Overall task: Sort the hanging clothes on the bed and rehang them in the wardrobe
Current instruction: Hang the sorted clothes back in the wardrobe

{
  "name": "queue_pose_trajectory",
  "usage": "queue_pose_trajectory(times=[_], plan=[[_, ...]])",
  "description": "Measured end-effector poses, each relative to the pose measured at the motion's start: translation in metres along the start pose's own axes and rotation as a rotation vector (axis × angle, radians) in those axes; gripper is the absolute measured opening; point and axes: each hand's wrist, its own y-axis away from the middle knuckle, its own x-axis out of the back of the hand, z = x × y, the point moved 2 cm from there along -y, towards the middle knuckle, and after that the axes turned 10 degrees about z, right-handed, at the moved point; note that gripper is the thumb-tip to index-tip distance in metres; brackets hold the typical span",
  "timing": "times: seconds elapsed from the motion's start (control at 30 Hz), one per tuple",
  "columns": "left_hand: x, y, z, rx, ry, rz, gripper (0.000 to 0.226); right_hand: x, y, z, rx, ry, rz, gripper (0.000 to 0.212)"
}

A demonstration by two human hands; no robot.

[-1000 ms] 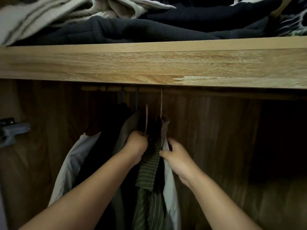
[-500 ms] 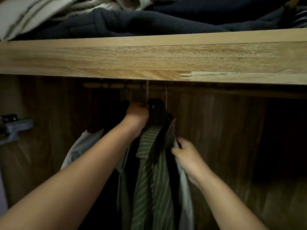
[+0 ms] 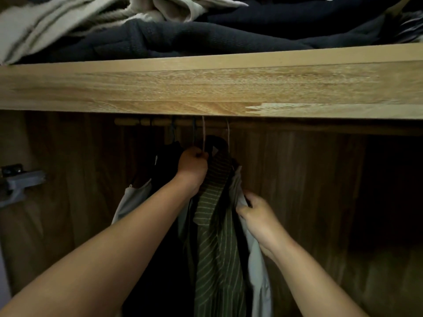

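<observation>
Inside the wardrobe, a wooden rail (image 3: 158, 122) runs under the shelf. A green striped shirt (image 3: 217, 236) hangs from it on a thin hanger. My left hand (image 3: 193, 164) grips that hanger's neck just below the rail. To its right hangs a pale grey garment (image 3: 256, 259); my right hand (image 3: 254, 216) pinches its edge lower down. Dark clothes (image 3: 164, 161) and a light top (image 3: 132, 202) hang to the left on other hangers.
The thick wooden shelf (image 3: 206, 85) crosses the view above, piled with folded dark and cream clothes (image 3: 183, 35). A grey door hinge (image 3: 20, 181) juts out at the left wall. The right half of the hanging space holds no clothes.
My left hand has risen with the striped shirt's hanger up to the rail. My right hand has stayed low on the pale garment.
</observation>
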Motion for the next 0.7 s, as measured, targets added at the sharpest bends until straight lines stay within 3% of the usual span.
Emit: queue_pose_trajectory(times=[0.13, 0.23, 0.37, 0.53, 0.7], plan=[[-0.002, -0.003, -0.006, -0.034, -0.049, 0.050, 0.011, -0.001, 0.003, -0.002, 0.019, 0.020, 0.028, 0.041], [-0.002, -0.004, -0.004, -0.062, -0.136, 0.069, 0.021, -0.002, 0.005, -0.003, 0.010, 0.022, 0.025, 0.041], [-0.007, -0.006, -0.003, -0.095, -0.254, 0.014, 0.023, -0.002, 0.005, -0.002, 0.016, 0.051, 0.030, 0.043], [-0.004, 0.000, -0.015, 0.006, -0.290, -0.015, 0.033, 0.001, 0.007, -0.002, 0.022, 0.123, 0.031, 0.038], [0.003, 0.007, -0.008, -0.055, -0.415, -0.031, 0.033, -0.001, 0.007, -0.005, 0.084, 0.204, 0.049, 0.042]])
